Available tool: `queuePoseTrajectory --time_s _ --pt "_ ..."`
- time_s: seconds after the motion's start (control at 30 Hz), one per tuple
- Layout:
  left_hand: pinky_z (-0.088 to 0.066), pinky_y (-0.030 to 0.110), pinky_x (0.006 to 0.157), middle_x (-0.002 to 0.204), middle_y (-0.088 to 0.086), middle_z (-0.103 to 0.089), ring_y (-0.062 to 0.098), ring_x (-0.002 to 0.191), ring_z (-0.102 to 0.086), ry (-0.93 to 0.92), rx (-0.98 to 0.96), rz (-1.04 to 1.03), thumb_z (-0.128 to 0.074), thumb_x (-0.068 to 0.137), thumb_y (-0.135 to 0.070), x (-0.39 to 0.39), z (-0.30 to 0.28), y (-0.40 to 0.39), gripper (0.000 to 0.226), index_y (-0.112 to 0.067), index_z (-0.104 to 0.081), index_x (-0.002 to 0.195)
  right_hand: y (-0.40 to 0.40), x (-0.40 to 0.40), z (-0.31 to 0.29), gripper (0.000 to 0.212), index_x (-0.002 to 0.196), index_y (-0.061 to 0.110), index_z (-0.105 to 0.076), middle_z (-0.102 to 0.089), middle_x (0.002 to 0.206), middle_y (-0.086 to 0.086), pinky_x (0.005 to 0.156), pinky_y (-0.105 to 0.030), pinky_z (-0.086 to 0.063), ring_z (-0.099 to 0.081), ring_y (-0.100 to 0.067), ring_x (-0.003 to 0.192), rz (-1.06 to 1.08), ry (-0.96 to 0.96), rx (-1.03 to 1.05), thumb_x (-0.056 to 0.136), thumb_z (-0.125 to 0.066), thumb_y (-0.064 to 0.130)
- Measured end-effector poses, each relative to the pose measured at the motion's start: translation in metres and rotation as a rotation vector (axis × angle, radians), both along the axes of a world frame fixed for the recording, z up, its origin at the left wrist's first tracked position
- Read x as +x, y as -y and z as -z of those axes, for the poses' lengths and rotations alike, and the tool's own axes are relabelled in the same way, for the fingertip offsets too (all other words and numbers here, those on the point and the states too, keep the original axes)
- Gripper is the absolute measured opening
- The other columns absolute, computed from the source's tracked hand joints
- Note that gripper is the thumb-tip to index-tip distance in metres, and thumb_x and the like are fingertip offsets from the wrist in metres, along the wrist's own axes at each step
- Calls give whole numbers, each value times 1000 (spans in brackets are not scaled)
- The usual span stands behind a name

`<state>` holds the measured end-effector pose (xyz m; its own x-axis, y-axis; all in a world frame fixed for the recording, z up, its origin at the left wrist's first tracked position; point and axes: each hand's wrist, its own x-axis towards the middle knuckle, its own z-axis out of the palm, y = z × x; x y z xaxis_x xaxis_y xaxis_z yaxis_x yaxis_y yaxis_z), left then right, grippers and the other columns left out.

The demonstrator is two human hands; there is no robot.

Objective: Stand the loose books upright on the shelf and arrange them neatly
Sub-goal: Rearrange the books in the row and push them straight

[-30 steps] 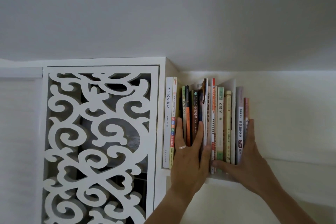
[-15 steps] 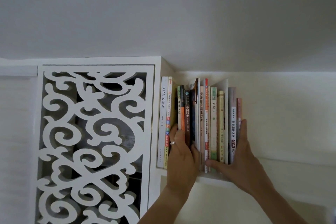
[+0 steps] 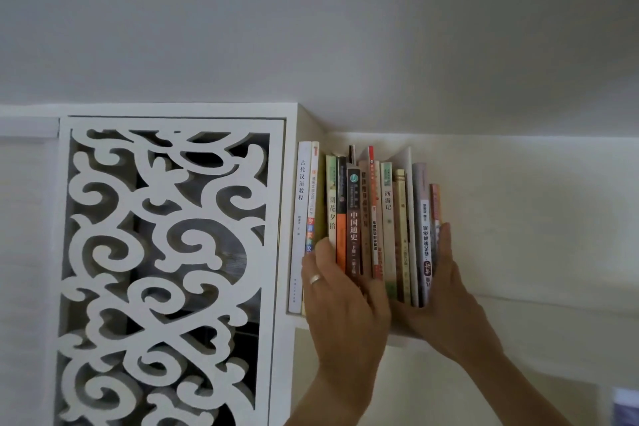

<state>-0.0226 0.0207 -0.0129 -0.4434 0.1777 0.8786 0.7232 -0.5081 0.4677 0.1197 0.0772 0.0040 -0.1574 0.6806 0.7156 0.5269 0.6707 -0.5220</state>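
A row of books (image 3: 387, 218) stands upright on a white shelf (image 3: 399, 342), spines facing me. My left hand (image 3: 342, 294), with a ring on it, has its fingers tucked into the gap left of the green book (image 3: 331, 197). Its thumb lies across the lower spines, gripping a small group of books. My right hand (image 3: 446, 290) lies flat against the side of the last pink book (image 3: 434, 204), fingers straight up and thumb under the spines. A white book (image 3: 301, 218) and a yellow one (image 3: 314, 190) stand at the far left against the cabinet side.
A white cabinet door with cut-out scrollwork (image 3: 166, 270) fills the left. The ceiling sits just above the book tops. The shelf ledge (image 3: 553, 304) runs on to the right of my right hand along the white wall.
My left hand went from lying spread on the spines to slipping its fingers into the gap beside the green book. The right hand stayed against the row's right end.
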Motion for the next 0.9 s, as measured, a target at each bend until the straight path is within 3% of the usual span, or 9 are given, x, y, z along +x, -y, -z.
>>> queuePoseTrajectory --time_s 0.1,0.17,0.27,0.4,0.57,0.67,0.77,0.83,0.9 --pt "-62 41 91 134 0 -60 17 117 -66 55 -124 54 -51 101 -48 -2 -9 3 64 -27 -22 154 2 0 1 151 152 51 26 -37 158 0 94 -63 -55 -56 -29 132 28 34 -3 52 -83 81" --pt "-63 41 88 127 -5 -65 12 109 -69 109 -150 64 -54 101 -41 -10 -13 8 62 -32 -23 153 4 0 0 151 151 52 28 -35 160 -1 97 -64 -53 -54 -30 134 47 47 -5 53 -83 81" --pt "-64 38 84 127 -9 -66 10 105 -70 118 -113 15 -60 101 -34 -17 -13 33 59 -36 -28 151 9 0 0 149 145 52 38 -32 161 -5 100 -62 -51 -53 -33 134 104 95 -38 57 -80 79" --pt "-57 19 80 127 -11 -66 4 96 -70 93 21 -20 -66 97 -35 -15 -8 83 67 -37 -27 151 9 -1 0 147 146 53 35 -27 161 -3 99 -62 -50 -54 -35 132 109 118 -62 56 -77 83" --pt "-60 26 78 125 -8 -68 9 97 -72 52 119 -28 -65 98 -31 -15 -23 112 63 -34 -30 150 4 -14 2 147 155 46 25 -18 156 5 101 -55 -50 -44 -31 138 103 44 -43 56 -78 82" --pt "-60 21 79 123 -11 -68 9 98 -72 89 94 -1 -63 95 -35 -9 -27 113 65 -35 -29 150 5 -28 4 143 158 40 14 -25 153 -3 102 -60 -46 -37 -34 139 174 -40 -1 52 -70 88" --pt "-53 10 80 122 -10 -69 9 98 -71 136 87 21 -68 95 -29 -5 -25 108 67 -34 -30 150 1 -20 -1 134 159 38 -1 -42 145 -9 99 -56 -50 -50 -33 129 186 -91 -16 54 -66 91" --pt "-49 5 78 119 -10 -69 10 95 -71 168 90 31 -69 94 -25 -3 -24 106 66 -34 -32 149 -3 -5 -8 127 157 38 -7 -59 131 -2 94 -50 -56 -63 -27 113 155 -149 -54 59 -69 89" --pt "-49 8 75 114 -12 -69 9 91 -69 183 93 40 -71 94 -24 0 -25 105 65 -34 -34 147 -4 5 -11 107 156 30 -14 -64 114 5 83 -43 -60 -68 -22 93 164 -102 -16 77 -69 74"
